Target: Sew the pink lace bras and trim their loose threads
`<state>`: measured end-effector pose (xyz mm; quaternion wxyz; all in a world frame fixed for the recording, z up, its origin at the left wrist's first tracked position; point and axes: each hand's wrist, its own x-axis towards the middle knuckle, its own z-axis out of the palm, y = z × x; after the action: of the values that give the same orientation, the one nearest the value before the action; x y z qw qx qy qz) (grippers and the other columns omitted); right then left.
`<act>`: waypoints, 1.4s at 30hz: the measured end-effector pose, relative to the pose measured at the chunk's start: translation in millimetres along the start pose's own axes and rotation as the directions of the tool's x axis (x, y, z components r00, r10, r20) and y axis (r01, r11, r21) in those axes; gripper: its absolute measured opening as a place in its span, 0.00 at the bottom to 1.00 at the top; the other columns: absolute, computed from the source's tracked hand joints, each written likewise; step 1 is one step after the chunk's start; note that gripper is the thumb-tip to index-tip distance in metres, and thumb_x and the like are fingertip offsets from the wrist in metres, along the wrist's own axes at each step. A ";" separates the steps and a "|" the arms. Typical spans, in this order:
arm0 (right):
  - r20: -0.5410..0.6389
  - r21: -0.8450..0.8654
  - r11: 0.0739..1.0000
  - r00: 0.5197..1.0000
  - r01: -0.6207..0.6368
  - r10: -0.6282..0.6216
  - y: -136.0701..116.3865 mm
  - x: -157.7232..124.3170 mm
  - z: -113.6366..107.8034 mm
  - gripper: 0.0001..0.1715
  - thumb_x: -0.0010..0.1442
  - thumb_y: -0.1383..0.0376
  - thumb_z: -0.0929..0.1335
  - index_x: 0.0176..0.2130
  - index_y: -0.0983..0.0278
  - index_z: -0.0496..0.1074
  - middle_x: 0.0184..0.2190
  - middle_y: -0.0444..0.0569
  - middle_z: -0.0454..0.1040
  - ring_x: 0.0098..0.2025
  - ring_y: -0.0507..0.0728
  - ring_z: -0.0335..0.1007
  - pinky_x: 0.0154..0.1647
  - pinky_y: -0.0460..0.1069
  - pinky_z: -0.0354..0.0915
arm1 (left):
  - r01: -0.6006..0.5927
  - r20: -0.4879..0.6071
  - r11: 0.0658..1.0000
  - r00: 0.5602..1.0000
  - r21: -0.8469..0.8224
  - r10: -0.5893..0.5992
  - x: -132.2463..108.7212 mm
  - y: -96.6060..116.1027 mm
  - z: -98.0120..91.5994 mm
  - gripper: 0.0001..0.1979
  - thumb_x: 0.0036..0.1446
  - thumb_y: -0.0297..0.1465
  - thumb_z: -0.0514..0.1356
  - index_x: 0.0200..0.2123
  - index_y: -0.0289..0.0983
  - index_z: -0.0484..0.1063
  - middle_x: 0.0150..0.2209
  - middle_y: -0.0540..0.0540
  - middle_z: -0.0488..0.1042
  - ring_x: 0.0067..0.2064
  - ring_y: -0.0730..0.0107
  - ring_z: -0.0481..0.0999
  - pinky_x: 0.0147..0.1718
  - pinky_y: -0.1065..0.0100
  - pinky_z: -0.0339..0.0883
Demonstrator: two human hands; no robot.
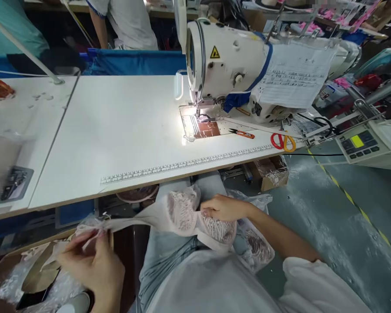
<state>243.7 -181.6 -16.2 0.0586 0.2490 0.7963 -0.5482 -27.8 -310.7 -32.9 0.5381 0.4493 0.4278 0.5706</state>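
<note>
A pale pink bra [182, 211] with lacy cups lies across my lap, its band stretched out to the left. My left hand [94, 256] is closed with thumb and fingers pinching the far end of that band, beside some clear plastic; it is slightly blurred. Over the middle of the bra, my right hand [223, 208] grips the upper edge of the right-hand cup, fingertips partly hidden. Clear plastic bags [255, 248] with more lacy material lie by my right thigh.
A white sewing machine [231, 56] stands on the white table [126, 121], its needle area lit. Orange thread snips [242, 133] and red-and-yellow-handled scissors [283, 142] lie near it. A control panel [358, 141] is at right. A box of scraps [6, 265] sits lower left.
</note>
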 end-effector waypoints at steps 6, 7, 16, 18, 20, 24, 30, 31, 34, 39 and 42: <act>0.015 -0.016 0.999 0.999 -0.044 0.045 7.8 1.9 3.3 0.12 0.66 0.63 0.64 0.40 0.66 0.75 0.20 0.40 0.67 0.20 0.49 0.56 0.26 0.46 0.52 | -0.155 0.395 0.906 0.919 0.395 -0.015 41.3 -18.1 29.0 0.28 0.67 0.50 0.47 0.61 0.43 0.67 0.66 0.42 0.63 0.70 0.50 0.53 0.67 0.47 0.49; 0.004 -0.030 0.999 1.000 -0.021 0.021 7.5 0.8 3.8 0.13 0.66 0.63 0.64 0.40 0.66 0.76 0.22 0.41 0.69 0.21 0.50 0.58 0.27 0.46 0.53 | -0.196 0.476 0.876 0.878 0.442 -0.044 51.7 -24.2 34.1 0.28 0.67 0.50 0.45 0.62 0.43 0.67 0.68 0.42 0.60 0.70 0.51 0.51 0.67 0.47 0.47; -0.070 0.000 1.000 0.998 -0.010 0.010 4.2 -14.1 2.5 0.14 0.65 0.63 0.63 0.36 0.66 0.77 0.22 0.41 0.68 0.22 0.49 0.55 0.27 0.45 0.52 | -0.294 0.828 0.847 0.496 0.443 -0.261 112.9 -55.8 50.5 0.20 0.51 0.51 0.66 0.29 0.39 0.79 0.63 0.40 0.68 0.65 0.48 0.60 0.64 0.53 0.45; -0.081 0.003 0.999 0.995 -0.050 0.050 6.5 -16.6 1.1 0.14 0.65 0.62 0.63 0.35 0.66 0.76 0.22 0.41 0.67 0.22 0.48 0.55 0.26 0.45 0.51 | -0.260 0.790 0.841 0.546 0.475 -0.278 109.2 -48.6 48.1 0.18 0.50 0.48 0.68 0.24 0.38 0.74 0.47 0.42 0.78 0.51 0.54 0.72 0.58 0.57 0.51; -0.094 0.011 0.997 0.993 -0.078 0.078 8.6 -17.6 -0.1 0.15 0.65 0.60 0.64 0.33 0.66 0.74 0.21 0.40 0.64 0.22 0.48 0.53 0.26 0.45 0.49 | -0.200 0.733 0.819 0.590 0.538 -0.338 103.3 -40.9 45.8 0.22 0.50 0.46 0.68 0.18 0.37 0.67 0.27 0.49 0.73 0.35 0.64 0.70 0.48 0.61 0.57; -0.121 0.037 0.994 0.987 -0.103 0.106 11.0 -16.4 -1.3 0.17 0.63 0.57 0.66 0.30 0.66 0.73 0.18 0.39 0.61 0.21 0.48 0.49 0.24 0.45 0.46 | -0.066 0.640 0.789 0.628 0.611 -0.443 95.3 -28.7 42.3 0.23 0.56 0.41 0.63 0.16 0.38 0.61 0.18 0.55 0.53 0.23 0.74 0.54 0.30 0.67 0.52; -0.140 0.082 0.989 0.981 -0.124 0.134 11.1 -15.2 -0.5 0.17 0.64 0.55 0.65 0.35 0.65 0.74 0.19 0.38 0.61 0.21 0.48 0.50 0.23 0.45 0.46 | 0.161 0.611 0.800 0.565 0.577 -0.554 96.7 -18.2 40.5 0.11 0.56 0.39 0.61 0.32 0.37 0.75 0.30 0.50 0.72 0.30 0.70 0.67 0.30 0.70 0.58; -0.148 0.089 0.989 0.981 -0.115 0.127 10.4 -14.3 0.5 0.17 0.64 0.54 0.65 0.36 0.65 0.74 0.20 0.39 0.62 0.21 0.48 0.51 0.24 0.45 0.47 | 0.200 0.608 0.802 0.557 0.563 -0.566 97.2 -18.4 41.0 0.11 0.55 0.40 0.61 0.32 0.37 0.76 0.30 0.50 0.72 0.30 0.70 0.67 0.30 0.70 0.58; -0.209 0.094 0.993 0.974 -0.065 0.084 6.7 -8.2 7.9 0.18 0.60 0.51 0.70 0.37 0.64 0.73 0.26 0.42 0.69 0.27 0.51 0.60 0.28 0.45 0.54 | 0.290 0.585 0.799 0.558 0.527 -0.588 97.0 -22.6 43.3 0.14 0.54 0.41 0.62 0.30 0.35 0.75 0.27 0.50 0.70 0.28 0.71 0.65 0.29 0.70 0.58; -0.352 0.168 0.984 0.929 -0.058 0.115 4.3 6.5 30.1 0.14 0.56 0.55 0.73 0.31 0.64 0.72 0.28 0.43 0.73 0.32 0.53 0.66 0.32 0.46 0.59 | 0.366 0.533 0.784 0.583 0.501 -0.613 91.9 -29.8 45.6 0.17 0.55 0.43 0.61 0.28 0.34 0.74 0.23 0.51 0.65 0.27 0.71 0.61 0.28 0.68 0.54; -0.473 0.335 0.942 0.858 -0.036 0.201 15.2 11.4 36.3 0.14 0.58 0.56 0.69 0.29 0.64 0.70 0.23 0.42 0.70 0.26 0.52 0.65 0.29 0.46 0.59 | 0.396 0.509 0.775 0.590 0.493 -0.626 88.7 -30.0 43.6 0.18 0.55 0.46 0.61 0.28 0.35 0.74 0.23 0.52 0.63 0.27 0.71 0.60 0.28 0.68 0.54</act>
<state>234.3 -206.3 -47.4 -0.1563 0.4376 0.6694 -0.5797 20.0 -220.2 -47.4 0.7111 0.5559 0.4145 0.1163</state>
